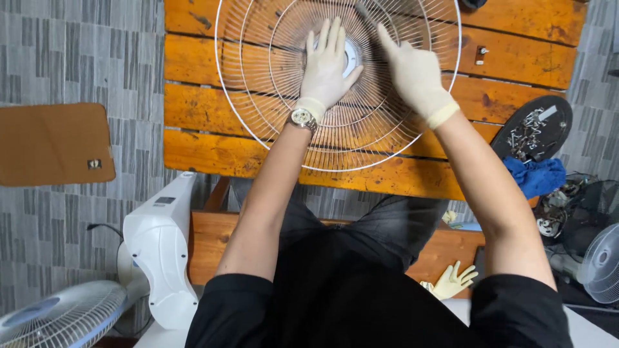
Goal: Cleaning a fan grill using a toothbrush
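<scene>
A round white wire fan guard [258,109] lies flat on an orange wooden table [206,151]. My left hand [327,64], in a cream glove with a wristwatch at the wrist, rests flat on the guard's centre hub with fingers spread. My right hand [416,74], also gloved, lies on the guard's wires just right of the hub, fingers extended toward the centre. Neither hand grips anything.
A small screw-like part [481,51] sits on the table right of the guard. A dark round plate with metal bits [532,127] and a blue cloth [535,175] are at the right. White fans [61,316] [601,264], a white fan body [161,245], a spare glove [451,281] and a brown board [55,143] surround me.
</scene>
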